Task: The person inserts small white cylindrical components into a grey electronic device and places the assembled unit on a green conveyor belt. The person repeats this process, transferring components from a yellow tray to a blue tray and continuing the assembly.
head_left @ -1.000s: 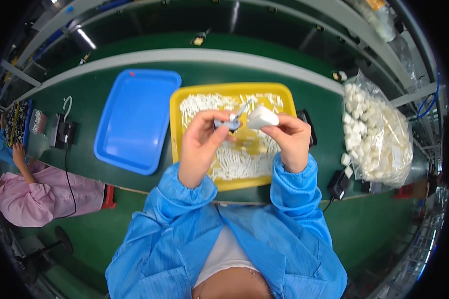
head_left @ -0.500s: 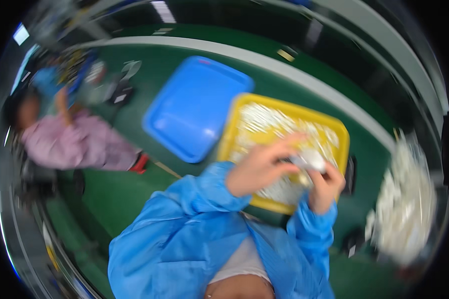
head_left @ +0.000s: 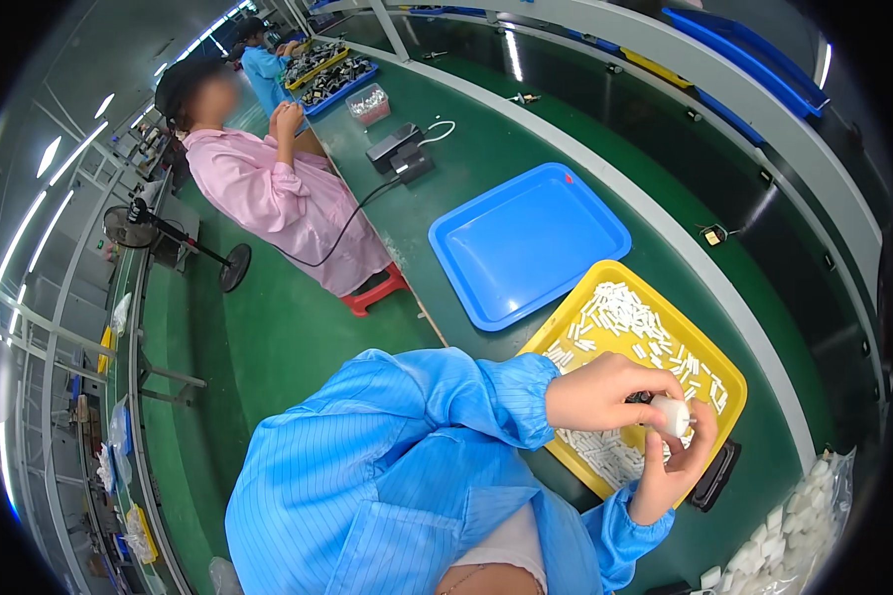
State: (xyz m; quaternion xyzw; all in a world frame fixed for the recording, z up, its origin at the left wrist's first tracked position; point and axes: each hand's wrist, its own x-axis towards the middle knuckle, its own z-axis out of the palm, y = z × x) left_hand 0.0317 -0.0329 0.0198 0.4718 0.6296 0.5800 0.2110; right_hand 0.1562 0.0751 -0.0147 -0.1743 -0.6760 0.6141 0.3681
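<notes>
My left hand [head_left: 610, 390] and my right hand [head_left: 678, 458] meet over the near right part of a yellow tray [head_left: 577, 297]. Between them is a small white plastic housing [head_left: 672, 417], with something dark at its left side, partly covered by my left fingers. The fingers of my left hand close on it from the left. From the right, my right thumb and fingers curl round its other end, where a thin pale tip sticks out. Many small white stick-like pieces [head_left: 628, 309] lie scattered in the tray under my hands.
A blue tray [head_left: 526, 248] stands beyond the yellow one. A dark object [head_left: 714, 478] lies at the yellow tray's right edge, near a clear bag of white plastic parts [head_left: 789, 535]. A black device with a cable [head_left: 397, 149] sits farther left, by a seated co-worker in pink [head_left: 268, 193].
My view has turned left, so the trays and co-worker sit farther right in the picture. My hands have come closer together round the white housing, which both frames show between them.
</notes>
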